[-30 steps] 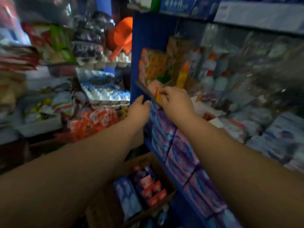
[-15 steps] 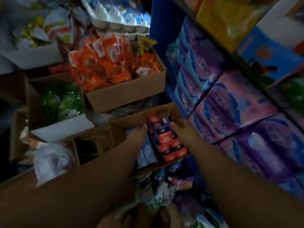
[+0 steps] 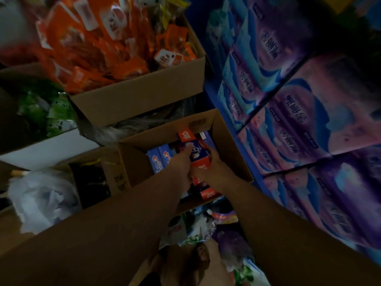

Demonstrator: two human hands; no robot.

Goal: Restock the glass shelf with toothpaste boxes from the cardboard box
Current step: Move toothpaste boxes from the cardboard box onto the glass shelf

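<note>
views: one, head, wide-angle
position: worn on the person's head, above the goods
facing: forward and steeply down, frame tilted
nearness: close, open cardboard box (image 3: 226, 145) fills the frame's middle
right side: stacked purple packs (image 3: 309, 120) run up the edge

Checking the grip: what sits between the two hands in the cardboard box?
In the head view, a blue-and-red toothpaste box lies between left hand and right hand, both gripping it.

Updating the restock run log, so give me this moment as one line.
step: pick | left hand: grips dark blue and red toothpaste box | right hand: grips same box | where: inside cardboard box
</note>
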